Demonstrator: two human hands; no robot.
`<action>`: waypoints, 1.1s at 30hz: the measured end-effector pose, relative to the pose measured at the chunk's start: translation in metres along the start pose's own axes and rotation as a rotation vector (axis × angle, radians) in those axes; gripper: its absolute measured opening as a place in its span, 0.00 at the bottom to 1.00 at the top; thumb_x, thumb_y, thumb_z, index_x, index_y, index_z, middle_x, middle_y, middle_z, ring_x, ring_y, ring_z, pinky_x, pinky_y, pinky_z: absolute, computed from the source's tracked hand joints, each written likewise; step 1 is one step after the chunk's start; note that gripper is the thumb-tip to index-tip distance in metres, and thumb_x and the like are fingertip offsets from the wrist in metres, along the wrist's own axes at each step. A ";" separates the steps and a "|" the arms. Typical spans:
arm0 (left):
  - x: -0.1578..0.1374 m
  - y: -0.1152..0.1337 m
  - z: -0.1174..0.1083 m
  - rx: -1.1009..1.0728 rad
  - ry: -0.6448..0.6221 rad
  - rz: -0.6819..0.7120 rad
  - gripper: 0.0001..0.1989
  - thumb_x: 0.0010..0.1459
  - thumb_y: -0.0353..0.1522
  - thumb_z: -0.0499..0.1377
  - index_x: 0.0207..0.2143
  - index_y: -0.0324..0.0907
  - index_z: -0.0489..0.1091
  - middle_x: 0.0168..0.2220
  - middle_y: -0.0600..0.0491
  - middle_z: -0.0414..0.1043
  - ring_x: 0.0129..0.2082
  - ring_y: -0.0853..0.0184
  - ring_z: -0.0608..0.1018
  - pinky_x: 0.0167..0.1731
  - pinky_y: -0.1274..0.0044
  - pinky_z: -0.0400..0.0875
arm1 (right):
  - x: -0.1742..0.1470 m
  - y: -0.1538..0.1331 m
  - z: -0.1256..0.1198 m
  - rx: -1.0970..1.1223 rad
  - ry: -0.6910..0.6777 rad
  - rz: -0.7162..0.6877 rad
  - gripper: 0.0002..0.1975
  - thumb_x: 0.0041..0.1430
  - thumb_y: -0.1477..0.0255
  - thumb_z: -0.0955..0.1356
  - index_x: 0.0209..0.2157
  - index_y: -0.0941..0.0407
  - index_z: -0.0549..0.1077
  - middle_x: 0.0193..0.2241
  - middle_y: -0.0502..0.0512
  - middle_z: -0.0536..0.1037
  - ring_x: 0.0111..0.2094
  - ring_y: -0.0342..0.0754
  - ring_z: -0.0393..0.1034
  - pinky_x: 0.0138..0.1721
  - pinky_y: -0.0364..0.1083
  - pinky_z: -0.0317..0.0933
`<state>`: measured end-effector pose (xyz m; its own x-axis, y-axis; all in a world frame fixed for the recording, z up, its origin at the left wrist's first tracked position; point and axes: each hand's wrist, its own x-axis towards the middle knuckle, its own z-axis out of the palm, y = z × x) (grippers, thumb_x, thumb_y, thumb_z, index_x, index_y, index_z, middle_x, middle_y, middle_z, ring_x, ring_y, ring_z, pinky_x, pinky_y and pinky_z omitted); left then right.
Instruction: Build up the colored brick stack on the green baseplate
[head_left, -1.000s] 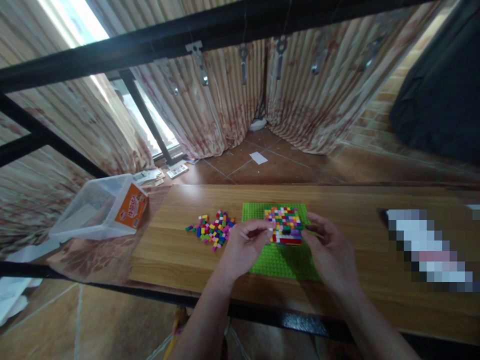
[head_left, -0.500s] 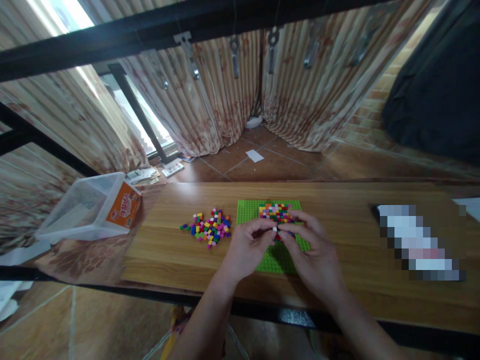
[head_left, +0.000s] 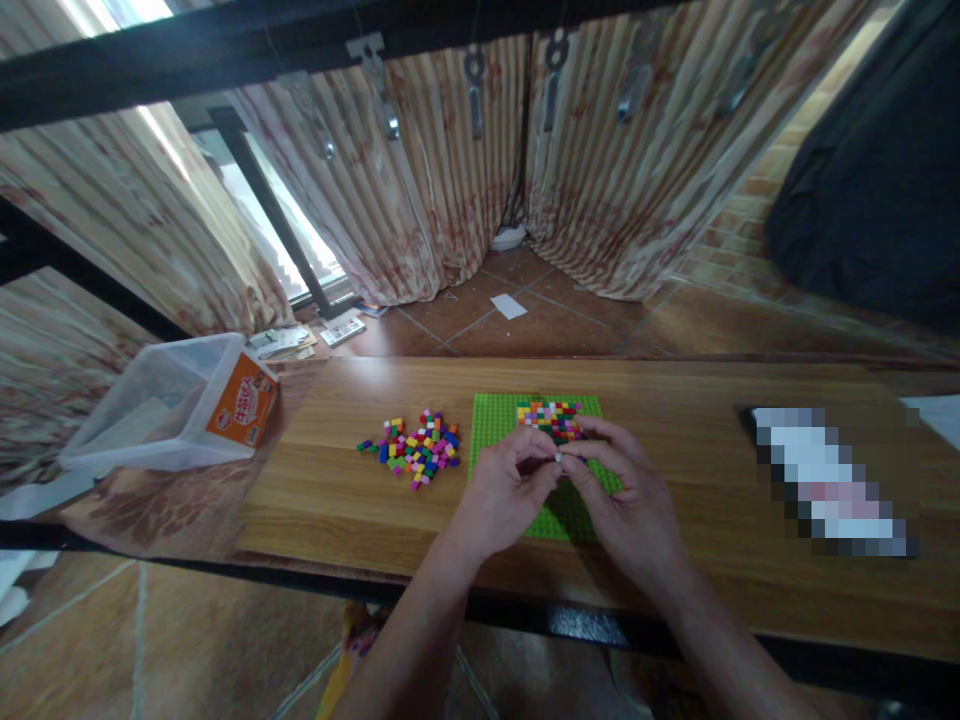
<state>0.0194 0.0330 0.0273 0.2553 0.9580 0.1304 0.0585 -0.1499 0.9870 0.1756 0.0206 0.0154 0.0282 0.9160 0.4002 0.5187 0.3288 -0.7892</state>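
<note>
A tiny white toy brick point(head_left: 558, 457) shows between the fingertips of both hands, above the green baseplate point(head_left: 487, 420). My left hand point(head_left: 504, 492) is closed in a pinch, its thumb and forefinger at the brick's left side. From the right, my right hand point(head_left: 626, 492) pinches the same brick with thumb and forefinger. Rows of coloured bricks point(head_left: 551, 412) cover the far middle part of the baseplate; my hands hide the nearer rows. Left of the plate lies a loose pile of small coloured bricks point(head_left: 424, 448) on the wooden table point(head_left: 330, 500).
A clear plastic bin point(head_left: 161, 405) with an orange label stands left of the table. On the table's right side lies a dark-edged flat object point(head_left: 832, 480), blurred out by pixels. A black bar point(head_left: 300, 60) with hanging metal pieces crosses the top of the view.
The white brick and the fingertips around it have shifted slightly right, and the brick looks turned. The whole view has tilted a little.
</note>
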 end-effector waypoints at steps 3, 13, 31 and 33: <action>0.000 -0.001 0.000 0.002 -0.006 -0.011 0.02 0.60 0.28 0.60 0.37 0.41 0.69 0.33 0.54 0.74 0.34 0.70 0.77 0.36 0.79 0.71 | 0.001 0.002 -0.001 -0.013 0.009 0.003 0.11 0.64 0.60 0.67 0.35 0.50 0.80 0.52 0.57 0.75 0.54 0.54 0.70 0.57 0.58 0.62; 0.001 -0.005 0.003 -0.030 0.031 -0.085 0.07 0.58 0.27 0.59 0.40 0.40 0.70 0.31 0.55 0.75 0.31 0.70 0.77 0.33 0.80 0.70 | 0.005 0.011 0.006 -0.102 0.100 -0.047 0.11 0.64 0.61 0.66 0.35 0.51 0.79 0.50 0.58 0.76 0.54 0.56 0.69 0.57 0.60 0.61; -0.007 0.001 -0.007 0.190 -0.153 -0.021 0.19 0.59 0.26 0.57 0.52 0.45 0.75 0.36 0.54 0.80 0.33 0.67 0.78 0.36 0.77 0.71 | 0.003 0.016 0.008 -0.097 0.104 -0.005 0.09 0.62 0.63 0.67 0.36 0.51 0.79 0.50 0.58 0.75 0.53 0.55 0.69 0.57 0.59 0.62; -0.007 0.001 -0.007 0.193 -0.147 -0.015 0.20 0.59 0.26 0.57 0.53 0.44 0.74 0.36 0.54 0.80 0.33 0.67 0.78 0.35 0.78 0.70 | 0.003 0.015 0.008 -0.091 0.109 0.013 0.10 0.61 0.63 0.68 0.35 0.51 0.79 0.50 0.59 0.75 0.53 0.55 0.69 0.56 0.59 0.62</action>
<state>0.0113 0.0282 0.0280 0.3901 0.9167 0.0869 0.2429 -0.1935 0.9506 0.1770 0.0300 0.0008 0.1258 0.8878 0.4428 0.5925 0.2908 -0.7513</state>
